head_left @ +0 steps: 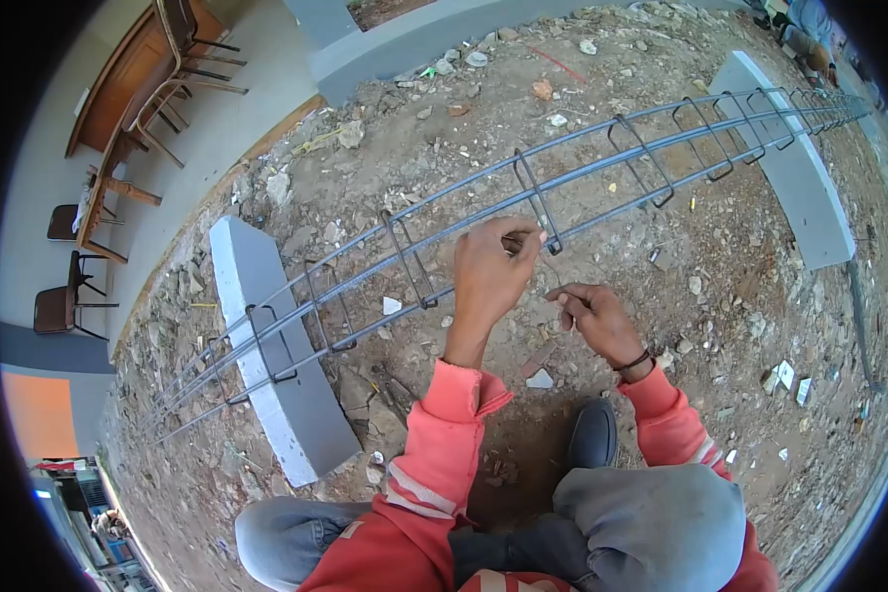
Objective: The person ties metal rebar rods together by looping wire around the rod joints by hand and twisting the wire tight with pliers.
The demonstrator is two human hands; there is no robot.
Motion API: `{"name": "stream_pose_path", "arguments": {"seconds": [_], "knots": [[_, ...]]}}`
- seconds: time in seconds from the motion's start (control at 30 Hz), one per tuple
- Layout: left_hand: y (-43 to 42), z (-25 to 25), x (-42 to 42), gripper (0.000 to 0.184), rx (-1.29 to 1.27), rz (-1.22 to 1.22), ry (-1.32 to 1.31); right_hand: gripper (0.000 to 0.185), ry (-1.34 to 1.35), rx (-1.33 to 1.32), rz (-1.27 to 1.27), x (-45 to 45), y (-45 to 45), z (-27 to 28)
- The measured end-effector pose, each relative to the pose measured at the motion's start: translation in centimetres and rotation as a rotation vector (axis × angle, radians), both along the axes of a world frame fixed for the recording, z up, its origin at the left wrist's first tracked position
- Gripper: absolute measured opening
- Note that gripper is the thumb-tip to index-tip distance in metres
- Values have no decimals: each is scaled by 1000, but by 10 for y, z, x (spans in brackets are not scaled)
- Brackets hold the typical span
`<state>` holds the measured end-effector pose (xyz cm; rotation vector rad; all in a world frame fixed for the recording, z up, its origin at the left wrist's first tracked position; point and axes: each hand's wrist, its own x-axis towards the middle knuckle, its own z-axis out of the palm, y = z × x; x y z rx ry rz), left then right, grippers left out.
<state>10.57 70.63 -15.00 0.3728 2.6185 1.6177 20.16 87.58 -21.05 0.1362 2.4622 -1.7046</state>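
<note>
A long cage of steel rebar [345,287] with square stirrups runs across the view in front of me. My left hand [496,271] reaches over the near bar, fingers pinched beside the lower corner of a stirrup [533,192]; what they grip is too small to make out. Lower and to the right, my right hand [602,321] is closed in a pinch, apart from the bars. A faint thin tie wire [559,270] runs from the stirrup corner toward its fingertips.
The cage rests on two grey blocks, one at left [296,395] and one at right [809,197]. Stony ground [405,158] with rubble lies around. Chairs [59,301] stand on a paved floor at upper left. A person [809,35] is at the far upper right.
</note>
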Motion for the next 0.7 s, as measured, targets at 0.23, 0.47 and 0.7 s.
{"name": "stream_pose_path", "arguments": {"seconds": [0.23,0.47,0.7], "knots": [[5,9,10,41,-37,16,77,25,80,-56,-50,-35,-2,20],[15,5,5,41,-260,-3,25,25,152,65,-64,-37,6,11],[23,11,5,36,-240,79,-82,23,142,168,-69,-41,0,24]]}}
